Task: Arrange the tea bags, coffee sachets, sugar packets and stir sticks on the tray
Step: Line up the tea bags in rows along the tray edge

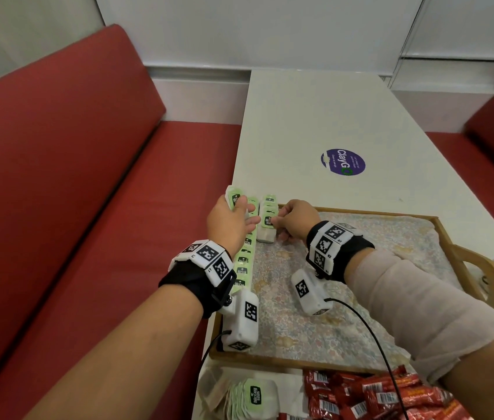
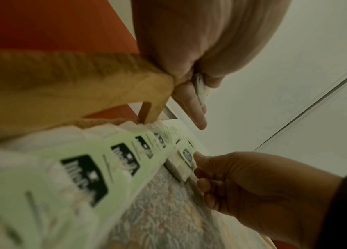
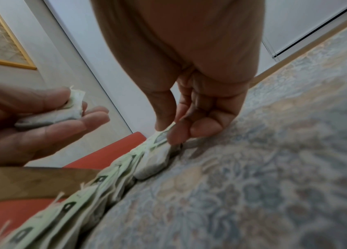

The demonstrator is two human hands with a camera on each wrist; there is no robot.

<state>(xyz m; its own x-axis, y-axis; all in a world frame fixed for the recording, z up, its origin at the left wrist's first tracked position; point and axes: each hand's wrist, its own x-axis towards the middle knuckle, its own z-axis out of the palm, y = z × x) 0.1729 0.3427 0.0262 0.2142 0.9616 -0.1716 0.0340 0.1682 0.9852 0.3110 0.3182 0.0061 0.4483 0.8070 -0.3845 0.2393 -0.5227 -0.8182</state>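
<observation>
- Loose green-and-white paper tea bags (image 1: pixel 251 395) and red foil coffee sachets (image 1: pixel 370 395) lie nearest, on the white desk (image 1: pixel 315 116).
- Left hand (image 1: pixel 229 221): its grip holds a small stack of tea bags (image 1: pixel 233 197) above the tray's left edge.
- Right hand (image 1: pixel 295 219): its grip pinches a tea bag (image 1: pixel 267 221) in a second row, beside the long row (image 1: pixel 244 262) on the cloth-lined wooden tray (image 1: pixel 470 268).

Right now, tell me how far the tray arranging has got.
Done: one row of tea bags lines the tray's left edge. In hand: a second row is starting beside it; the right hand pinches a bag there, and the left hand holds spare tea bags. Left: the loose tea bags and red sachets lie off the tray. Sugar and stir sticks aren't identifiable.
</observation>
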